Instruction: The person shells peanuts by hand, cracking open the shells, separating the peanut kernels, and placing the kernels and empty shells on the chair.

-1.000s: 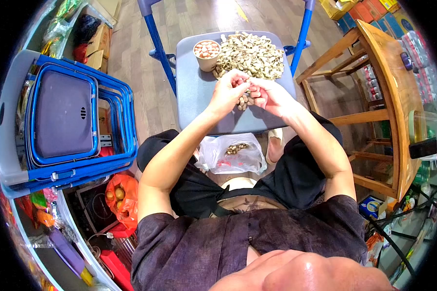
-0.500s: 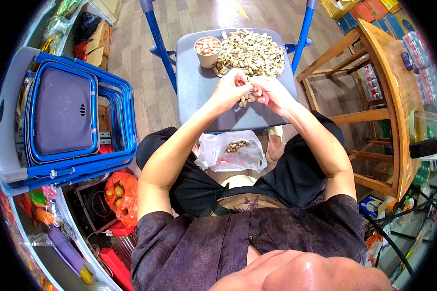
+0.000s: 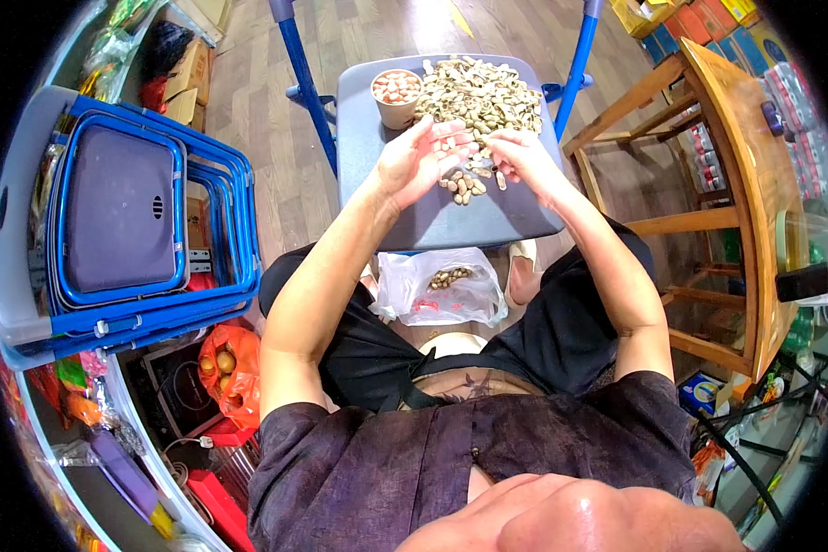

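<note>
Peanuts (image 3: 464,189) on seat (image 3: 386,224); left hand (image 3: 408,167) and right hand (image 3: 527,164), together half a second ago, now apart.
Left spread wide, palm up, kernels (image 3: 448,144) on it; right curled narrow, contents unclear. Shell heap (image 3: 488,92) beyond, beside cup (image 3: 396,117) of kernels.

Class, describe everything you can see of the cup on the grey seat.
The round, pale-brown cup, perhaps paper, stands upright, filled about to its rim with pinkish-white kernels. It sits at the far left of the grey seat, beside the heap of peanut shells. The left hand is near but not holding it.
</note>
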Action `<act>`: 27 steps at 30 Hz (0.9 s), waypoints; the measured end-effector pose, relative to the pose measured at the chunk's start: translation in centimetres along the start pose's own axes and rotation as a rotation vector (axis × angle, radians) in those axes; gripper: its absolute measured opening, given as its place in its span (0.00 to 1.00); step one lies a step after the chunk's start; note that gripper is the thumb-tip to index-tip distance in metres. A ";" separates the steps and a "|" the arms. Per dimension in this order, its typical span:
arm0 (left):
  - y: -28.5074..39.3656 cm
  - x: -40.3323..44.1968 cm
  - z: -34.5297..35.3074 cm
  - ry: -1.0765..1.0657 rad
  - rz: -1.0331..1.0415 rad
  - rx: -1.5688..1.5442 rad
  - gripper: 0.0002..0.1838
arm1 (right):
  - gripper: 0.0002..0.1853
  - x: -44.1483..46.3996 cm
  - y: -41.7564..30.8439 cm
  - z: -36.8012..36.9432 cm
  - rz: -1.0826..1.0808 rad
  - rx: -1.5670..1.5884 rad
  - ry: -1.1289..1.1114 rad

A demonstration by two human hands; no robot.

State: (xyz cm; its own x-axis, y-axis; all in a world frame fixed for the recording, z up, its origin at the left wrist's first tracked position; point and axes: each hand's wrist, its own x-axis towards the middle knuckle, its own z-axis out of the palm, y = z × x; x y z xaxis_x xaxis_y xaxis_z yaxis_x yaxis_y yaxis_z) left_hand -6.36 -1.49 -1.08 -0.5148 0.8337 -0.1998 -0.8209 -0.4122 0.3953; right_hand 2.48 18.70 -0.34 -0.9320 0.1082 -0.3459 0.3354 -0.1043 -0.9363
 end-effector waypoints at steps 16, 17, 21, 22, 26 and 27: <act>9.1 2.6 0.1 0.510 0.958 2.186 0.12 | 0.12 -1.2 -0.6 0.7 -0.240 -0.992 0.083; 8.8 2.8 0.4 0.519 0.938 2.210 0.13 | 0.12 -1.2 -0.5 0.5 -0.235 -0.992 0.081; 8.6 3.9 -0.6 0.548 0.919 2.311 0.09 | 0.12 -1.2 0.1 -0.5 -0.326 -1.041 0.120; 8.5 3.9 -0.6 0.544 0.917 2.310 0.09 | 0.12 -1.4 0.1 -0.6 -0.317 -1.046 0.124; 8.2 3.6 0.3 0.541 1.013 2.292 0.09 | 0.11 -1.9 -0.1 -0.3 -0.258 -1.062 0.074; 7.9 3.4 0.9 0.549 1.082 2.265 0.08 | 0.11 -2.0 0.0 -0.1 -0.256 -1.059 0.076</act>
State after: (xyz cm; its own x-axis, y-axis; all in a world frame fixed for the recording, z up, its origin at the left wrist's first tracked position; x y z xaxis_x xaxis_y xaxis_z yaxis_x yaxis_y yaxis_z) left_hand -14.43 -1.60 2.15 -0.6351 0.4633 0.6181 0.7190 0.6470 0.2538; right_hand 4.39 18.57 0.33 -0.9923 0.0698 -0.1023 0.1147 0.8301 -0.5457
